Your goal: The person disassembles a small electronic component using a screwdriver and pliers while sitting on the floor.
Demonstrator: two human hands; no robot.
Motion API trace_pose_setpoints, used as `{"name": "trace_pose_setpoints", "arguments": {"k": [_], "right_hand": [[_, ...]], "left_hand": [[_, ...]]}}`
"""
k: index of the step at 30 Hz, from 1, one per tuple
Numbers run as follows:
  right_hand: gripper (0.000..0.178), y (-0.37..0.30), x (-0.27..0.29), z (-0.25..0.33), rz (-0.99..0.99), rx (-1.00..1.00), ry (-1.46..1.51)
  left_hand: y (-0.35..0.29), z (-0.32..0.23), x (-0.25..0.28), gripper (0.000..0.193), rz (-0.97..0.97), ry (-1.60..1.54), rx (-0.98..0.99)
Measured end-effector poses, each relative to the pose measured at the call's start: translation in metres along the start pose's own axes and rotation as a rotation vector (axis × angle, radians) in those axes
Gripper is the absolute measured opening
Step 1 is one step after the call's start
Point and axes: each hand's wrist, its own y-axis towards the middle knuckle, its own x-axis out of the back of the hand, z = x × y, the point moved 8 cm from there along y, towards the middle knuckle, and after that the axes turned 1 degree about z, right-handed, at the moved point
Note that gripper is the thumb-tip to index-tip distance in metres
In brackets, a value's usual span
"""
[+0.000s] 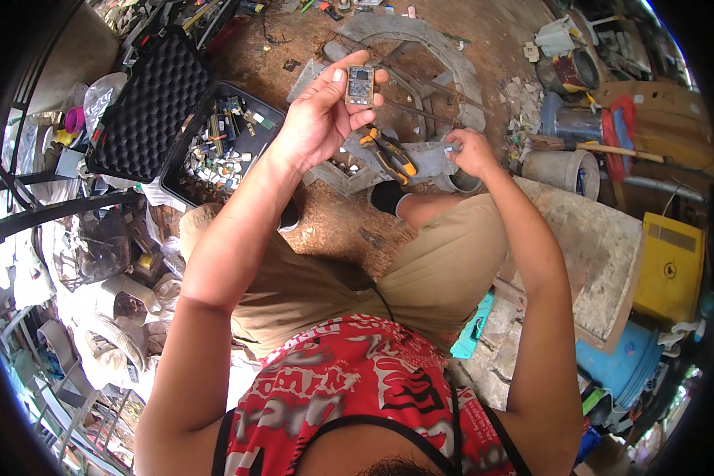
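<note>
My left hand [323, 111] is raised in front of me, its fingers closed round the edges of a small rectangular circuit board [360, 85]. The board's face, with dark chips and metal edges, is turned up toward me. Lower and to the right, my right hand [474, 152] pinches a small pale bluish piece [452, 148] too small to identify. That hand is over a grey metal frame [432, 161] on the ground. Between my hands, pliers [389, 156] with yellow-and-black handles rest on this frame.
An open black case [274, 109] holds several circuit boards and small parts at left; its foam-lined lid [155, 99] leans back. At right stand a grey-white bucket [562, 172], a wooden board [583, 254], a yellow box [670, 266] and a blue container [623, 361].
</note>
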Motion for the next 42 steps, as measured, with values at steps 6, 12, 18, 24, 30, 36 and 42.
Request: {"name": "trace_pose_setpoints", "arguments": {"k": [6, 12, 18, 24, 30, 36, 42], "right_hand": [[0.045, -0.022, 0.004, 0.106, -0.013, 0.246, 0.055], [0.065, -0.029, -0.036, 0.158, 0.070, 0.208, -0.142], [0.033, -0.029, -0.016, 0.136, 0.035, 0.026, 0.374], [0.035, -0.076, 0.018, 0.138, 0.238, -0.078, 1.614], [0.024, -0.113, 0.039, 0.144, 0.279, -0.136, 1.371], [0.034, -0.112, 0.125, 0.189, -0.371, 0.493, 0.077], [0.031, -0.121, 0.148, 0.219, -0.600, 0.584, -0.430]], "left_hand": [[-0.001, 0.000, 0.001, 0.044, 0.047, -0.041, -0.004], [0.001, -0.007, 0.006, 0.039, -0.064, 0.033, -0.058], [-0.002, -0.023, 0.009, 0.039, -0.094, 0.043, -0.118], [-0.002, -0.031, 0.020, 0.036, -0.239, 0.158, -0.134], [-0.001, -0.030, 0.012, 0.035, -0.190, 0.221, -0.128], [-0.001, -0.024, 0.005, 0.036, -0.121, 0.242, -0.087], [-0.003, -0.026, 0.001, 0.035, -0.104, 0.326, -0.072]]}}
